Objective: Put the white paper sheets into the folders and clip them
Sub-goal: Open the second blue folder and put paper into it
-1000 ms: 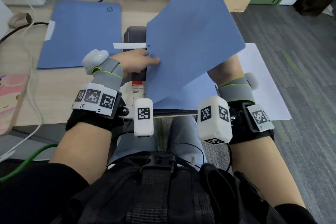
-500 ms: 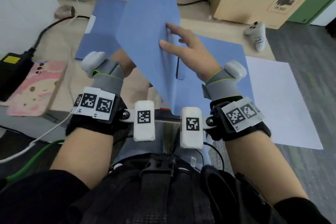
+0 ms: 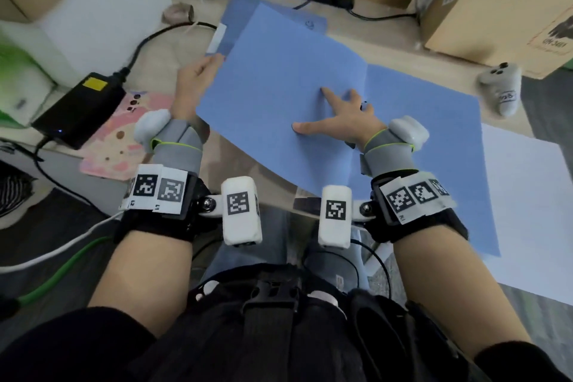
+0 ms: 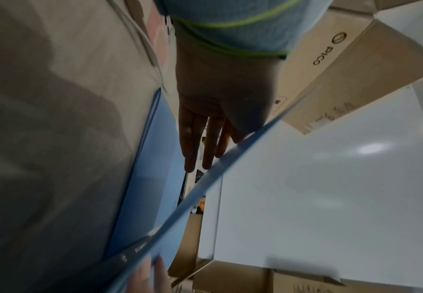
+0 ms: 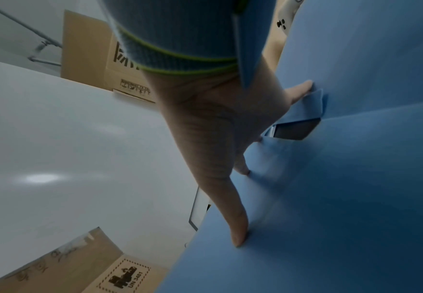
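Observation:
An open blue folder (image 3: 418, 139) lies on the desk in front of me, its left cover (image 3: 273, 96) raised and tilted toward the left. My left hand (image 3: 200, 73) holds that cover's left edge, thumb on top; in the left wrist view its straight fingers (image 4: 192, 138) lie under the cover's edge (image 4: 205, 178). My right hand (image 3: 335, 112) presses on the cover near the fold with spread fingers (image 5: 237, 228). A white paper sheet (image 3: 527, 211) lies to the right of the folder. A second blue folder (image 3: 238, 15) lies behind, with a white paper corner (image 3: 217, 37) sticking out.
Cardboard boxes (image 3: 496, 9) stand at the back right, with a grey controller (image 3: 502, 90) before them. A black power adapter (image 3: 77, 108) and a pink phone (image 3: 124, 139) lie at the left. A white box (image 3: 102, 3) stands at the back left.
The lifted cover has swung from upright down toward the left. My right hand has followed it and now presses on it. My view has shifted left.

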Demonstrator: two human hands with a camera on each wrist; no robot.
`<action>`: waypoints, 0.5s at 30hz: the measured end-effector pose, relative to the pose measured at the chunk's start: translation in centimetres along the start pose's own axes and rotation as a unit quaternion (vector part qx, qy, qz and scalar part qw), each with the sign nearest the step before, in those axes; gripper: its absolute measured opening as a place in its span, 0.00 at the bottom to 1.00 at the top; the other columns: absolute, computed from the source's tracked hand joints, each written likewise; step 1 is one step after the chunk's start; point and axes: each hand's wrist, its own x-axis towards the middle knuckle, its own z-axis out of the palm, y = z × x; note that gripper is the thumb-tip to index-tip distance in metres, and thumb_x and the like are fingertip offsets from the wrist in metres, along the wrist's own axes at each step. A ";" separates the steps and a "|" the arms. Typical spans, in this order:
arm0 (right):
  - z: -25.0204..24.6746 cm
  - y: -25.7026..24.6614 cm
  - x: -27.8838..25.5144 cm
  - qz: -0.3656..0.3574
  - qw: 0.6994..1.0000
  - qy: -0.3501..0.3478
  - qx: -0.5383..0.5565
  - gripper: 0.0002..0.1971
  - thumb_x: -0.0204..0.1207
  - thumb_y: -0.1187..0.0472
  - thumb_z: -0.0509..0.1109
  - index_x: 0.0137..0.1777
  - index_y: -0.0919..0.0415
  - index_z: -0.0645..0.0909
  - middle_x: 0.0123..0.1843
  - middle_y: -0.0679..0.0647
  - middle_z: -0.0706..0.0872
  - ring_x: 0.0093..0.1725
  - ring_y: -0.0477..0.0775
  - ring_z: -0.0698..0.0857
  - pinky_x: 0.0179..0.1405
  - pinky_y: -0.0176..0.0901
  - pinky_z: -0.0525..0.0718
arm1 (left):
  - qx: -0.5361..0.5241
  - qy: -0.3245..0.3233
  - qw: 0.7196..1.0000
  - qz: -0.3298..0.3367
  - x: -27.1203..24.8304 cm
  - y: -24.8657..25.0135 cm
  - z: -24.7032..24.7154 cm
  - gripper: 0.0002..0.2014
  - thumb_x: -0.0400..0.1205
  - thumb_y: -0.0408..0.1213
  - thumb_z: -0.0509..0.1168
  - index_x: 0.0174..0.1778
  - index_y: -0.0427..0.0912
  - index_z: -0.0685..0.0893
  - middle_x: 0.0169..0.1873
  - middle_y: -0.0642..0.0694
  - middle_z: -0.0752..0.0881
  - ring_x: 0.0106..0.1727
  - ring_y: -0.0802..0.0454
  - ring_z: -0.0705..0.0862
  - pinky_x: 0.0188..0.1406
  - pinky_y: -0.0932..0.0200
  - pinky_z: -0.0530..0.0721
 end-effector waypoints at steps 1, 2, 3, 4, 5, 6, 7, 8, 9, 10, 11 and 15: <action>0.2 0.0 0.1 0.001 1.000 -0.002 0.000 0.52 0.63 0.32 0.73 0.82 0.36 0.47 0.86 0.52 0.38 0.83 0.67 0.35 0.82 0.64 0.57 | 0.026 -0.001 1.000 -0.005 -0.1 0.2 -0.5 0.13 0.84 0.31 0.58 0.34 0.44 0.80 0.29 0.50 0.81 0.26 0.62 0.78 0.28 0.71 0.74; 0.4 0.0 0.1 0.001 1.000 -0.003 0.000 0.52 0.63 0.32 0.74 0.82 0.36 0.46 0.86 0.52 0.37 0.83 0.67 0.35 0.83 0.64 0.52 | 0.027 0.009 1.000 -0.003 0.0 0.2 -1.0 0.12 0.83 0.31 0.59 0.36 0.44 0.83 0.26 0.55 0.85 0.25 0.66 0.80 0.26 0.73 0.76; 0.4 -0.1 0.1 0.000 1.000 -0.004 -0.003 0.52 0.63 0.33 0.74 0.82 0.36 0.46 0.86 0.52 0.37 0.83 0.67 0.35 0.83 0.64 0.48 | 0.031 0.006 0.999 -0.004 0.0 0.2 -1.6 0.10 0.83 0.32 0.61 0.37 0.44 0.84 0.24 0.58 0.87 0.24 0.68 0.81 0.25 0.74 0.77; 0.4 -0.1 0.0 0.000 1.000 -0.004 -0.008 0.52 0.64 0.34 0.75 0.82 0.36 0.46 0.86 0.52 0.36 0.83 0.67 0.35 0.83 0.63 0.47 | 0.029 0.000 1.000 -0.010 0.1 0.1 -2.0 0.09 0.82 0.33 0.62 0.39 0.43 0.84 0.24 0.57 0.87 0.22 0.68 0.82 0.22 0.73 0.77; 0.3 -0.1 0.0 -0.001 1.000 -0.006 -0.019 0.52 0.64 0.35 0.75 0.82 0.37 0.46 0.86 0.52 0.36 0.83 0.67 0.35 0.83 0.63 0.47 | 0.036 -0.007 0.999 -0.023 0.4 -0.1 -2.2 0.07 0.82 0.34 0.63 0.40 0.43 0.84 0.26 0.55 0.88 0.20 0.66 0.81 0.19 0.73 0.75; 0.3 -0.2 0.0 -0.001 0.999 -0.009 -0.033 0.52 0.65 0.35 0.75 0.82 0.37 0.46 0.86 0.53 0.36 0.83 0.68 0.36 0.83 0.63 0.48 | 0.054 -0.016 0.998 -0.035 0.5 -0.1 -2.4 0.06 0.81 0.35 0.64 0.41 0.43 0.84 0.30 0.51 0.87 0.18 0.64 0.79 0.17 0.74 0.72; 0.3 -0.3 0.0 -0.001 0.999 -0.012 -0.048 0.52 0.65 0.36 0.75 0.82 0.37 0.46 0.85 0.54 0.36 0.83 0.68 0.36 0.83 0.63 0.50 | 0.085 -0.022 0.995 -0.046 0.7 -0.5 -2.7 0.05 0.81 0.36 0.64 0.40 0.43 0.83 0.32 0.47 0.85 0.17 0.62 0.77 0.16 0.75 0.69; 0.2 -0.3 0.1 -0.001 0.998 -0.014 -0.059 0.52 0.64 0.36 0.75 0.82 0.37 0.46 0.85 0.54 0.37 0.83 0.69 0.37 0.82 0.63 0.54 | 0.119 -0.030 0.991 -0.054 0.9 -0.9 -2.8 0.05 0.80 0.37 0.65 0.39 0.42 0.83 0.35 0.45 0.83 0.20 0.60 0.76 0.16 0.75 0.68; 0.2 -0.3 0.2 -0.001 0.998 -0.015 -0.067 0.52 0.64 0.37 0.76 0.82 0.37 0.46 0.85 0.54 0.37 0.83 0.69 0.39 0.81 0.64 0.59 | 0.155 -0.040 0.985 -0.057 1.2 -1.4 -2.8 0.04 0.79 0.38 0.65 0.41 0.43 0.84 0.37 0.44 0.82 0.26 0.58 0.78 0.20 0.74 0.71; 0.1 -0.3 0.2 -0.001 0.997 -0.014 -0.073 0.53 0.63 0.38 0.77 0.82 0.37 0.46 0.85 0.55 0.38 0.83 0.69 0.41 0.79 0.64 0.63 | 0.190 -0.053 0.979 -0.054 1.3 -1.8 -2.8 0.05 0.79 0.38 0.66 0.46 0.43 0.85 0.41 0.45 0.83 0.34 0.56 0.80 0.29 0.72 0.78; 0.1 -0.3 0.2 -0.003 0.997 -0.013 -0.080 0.53 0.63 0.39 0.78 0.82 0.37 0.47 0.85 0.55 0.38 0.83 0.69 0.42 0.78 0.63 0.65 | 0.227 -0.068 0.970 -0.050 1.4 -2.2 -2.7 0.08 0.80 0.38 0.66 0.52 0.43 0.86 0.45 0.45 0.83 0.43 0.53 0.82 0.42 0.67 0.81; -0.2 -0.3 0.1 -0.016 0.993 -0.001 -0.114 0.50 0.65 0.42 0.78 0.82 0.40 0.50 0.85 0.56 0.44 0.83 0.67 0.54 0.79 0.57 0.66 | 0.417 -0.134 0.898 -0.031 1.0 -3.0 -2.0 0.21 0.81 0.35 0.65 0.70 0.36 0.77 0.59 0.43 0.81 0.64 0.49 0.79 0.72 0.54 0.73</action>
